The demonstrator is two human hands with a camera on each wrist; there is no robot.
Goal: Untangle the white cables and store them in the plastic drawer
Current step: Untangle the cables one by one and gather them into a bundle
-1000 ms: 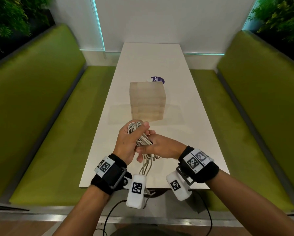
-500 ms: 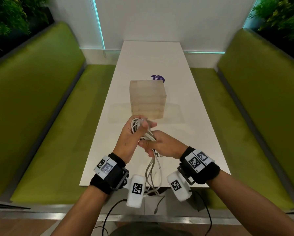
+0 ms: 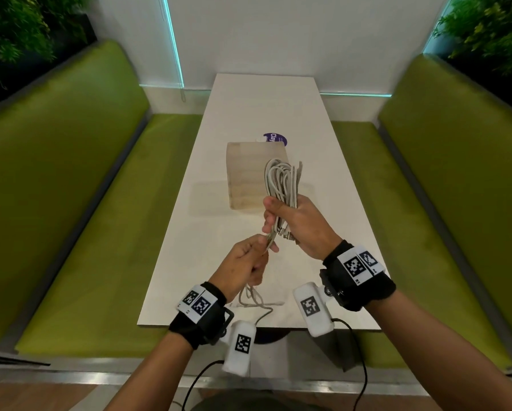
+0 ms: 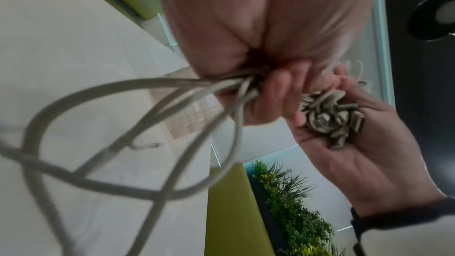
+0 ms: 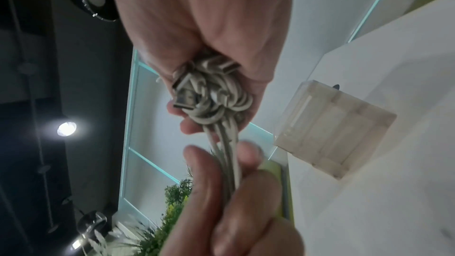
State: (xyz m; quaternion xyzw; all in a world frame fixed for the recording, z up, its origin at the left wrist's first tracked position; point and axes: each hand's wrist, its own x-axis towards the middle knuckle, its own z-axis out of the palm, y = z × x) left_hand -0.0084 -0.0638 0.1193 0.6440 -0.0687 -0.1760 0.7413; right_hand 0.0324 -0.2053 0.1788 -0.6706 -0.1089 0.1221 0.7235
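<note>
A bundle of white cables [image 3: 280, 179] stands up out of my right hand [image 3: 280, 216], which grips it round the middle above the table. In the right wrist view the coils and USB plugs [image 5: 209, 94] bunch in that palm. Just below, my left hand [image 3: 263, 247] pinches several strands that run down from the bundle. Their loose ends [image 3: 253, 299] trail onto the table's near edge, and they show as blurred loops [image 4: 98, 124] in the left wrist view. The translucent plastic drawer unit [image 3: 244, 176] stands behind the hands at mid table, its drawers pushed in.
The long white table [image 3: 266, 102] runs away from me between two green benches [image 3: 79, 203]. A purple round sticker [image 3: 275, 140] lies just behind the drawer unit. A wall closes the far end, with plants at both upper corners.
The right hand has taken the bundle and raised it up and to the right, in front of the drawer unit. The left hand has let go of the loops and dropped to the trailing strands.
</note>
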